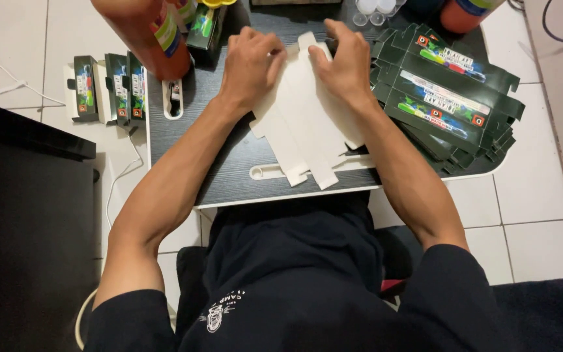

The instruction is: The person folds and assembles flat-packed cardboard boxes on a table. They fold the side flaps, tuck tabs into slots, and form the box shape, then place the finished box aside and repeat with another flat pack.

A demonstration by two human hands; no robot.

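Both hands, left hand (250, 60) and right hand (341, 60), pressed flat on the white unfolded cardboard carton blank (307, 124) mid-table, fingertips pinching its far flap for creasing; dark green printed flat cartons (447, 98) stacked at right edge.

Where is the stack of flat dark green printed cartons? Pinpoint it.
In the head view, the stack of flat dark green printed cartons lies on the dark table's right side, just beyond the right hand.

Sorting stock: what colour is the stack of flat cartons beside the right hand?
Dark green with colourful printed panels, clearest in the head view.
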